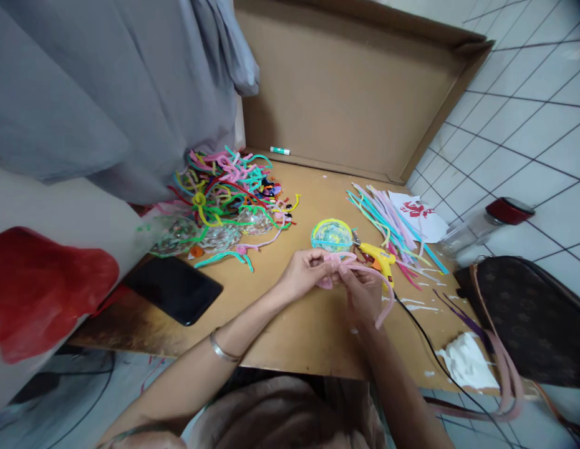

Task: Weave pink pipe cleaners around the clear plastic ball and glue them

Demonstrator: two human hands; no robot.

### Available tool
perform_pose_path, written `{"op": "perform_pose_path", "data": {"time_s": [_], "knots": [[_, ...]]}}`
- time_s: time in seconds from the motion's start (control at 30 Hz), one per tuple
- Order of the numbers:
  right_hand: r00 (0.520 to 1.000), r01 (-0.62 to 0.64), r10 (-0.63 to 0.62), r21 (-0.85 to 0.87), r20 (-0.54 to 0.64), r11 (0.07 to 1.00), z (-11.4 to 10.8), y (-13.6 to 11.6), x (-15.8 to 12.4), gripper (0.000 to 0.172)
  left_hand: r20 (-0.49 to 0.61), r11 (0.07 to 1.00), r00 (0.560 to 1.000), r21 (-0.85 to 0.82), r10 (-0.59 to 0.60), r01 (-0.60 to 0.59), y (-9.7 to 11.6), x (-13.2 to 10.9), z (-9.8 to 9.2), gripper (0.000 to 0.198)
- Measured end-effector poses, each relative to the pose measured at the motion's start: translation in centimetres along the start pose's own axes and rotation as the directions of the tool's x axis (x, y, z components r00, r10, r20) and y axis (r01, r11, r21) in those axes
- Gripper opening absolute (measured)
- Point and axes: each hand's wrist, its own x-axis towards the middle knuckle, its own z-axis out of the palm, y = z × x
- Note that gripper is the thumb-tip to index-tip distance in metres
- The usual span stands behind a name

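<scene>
Both hands are closed on work over the bench point(290, 337): from my head view, my left hand point(300, 274) pinches a looped pink chenille stem point(335, 257), and my right hand point(363, 292) grips it just beside, its loose tail point(391, 296) curving over my wrist. I judge that I'm bending or twisting loops. The next turn calls for a steady left pinch while my right fingers steer the tail, clear of the yellow glue gun point(378, 255) near them.
</scene>
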Motion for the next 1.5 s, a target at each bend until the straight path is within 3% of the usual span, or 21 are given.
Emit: {"op": "perform_pose_path", "data": {"time_s": [0.1,0.33,0.73,0.93,1.5], "knots": [[0.998,-0.016,0.02,0.063,-0.067,0.998,0.5,-0.7,-0.2,0.022,0.025,1.0,0.999,-0.008,0.024,-0.024,0.1,-0.1,-0.1,0.048],[0.982,-0.179,0.187,0.184,-0.03,0.967,0.4,-2.3,-0.3,0.027,0.156,0.999,0.987,-0.008,0.046,-0.045,0.8,-0.3,-0.4,0.047],[0.983,-0.181,0.182,0.151,0.004,0.972,0.0,-2.2,-0.6,0.024,0.262,0.998,0.963,-0.029,0.066,-0.061,1.1,-0.3,-1.1,0.035],[0.982,-0.172,0.159,0.145,0.098,0.974,0.1,-2.6,-0.8,0.024,0.333,0.998,0.941,0.004,0.064,-0.07,1.3,-0.4,-1.1,0.032],[0.981,-0.189,0.177,0.185,0.082,0.964,0.5,-3.0,-1.0,0.024,0.43,0.992,0.896,0.003,0.11,-0.123,1.3,-0.6,-1.4,0.026]]}}
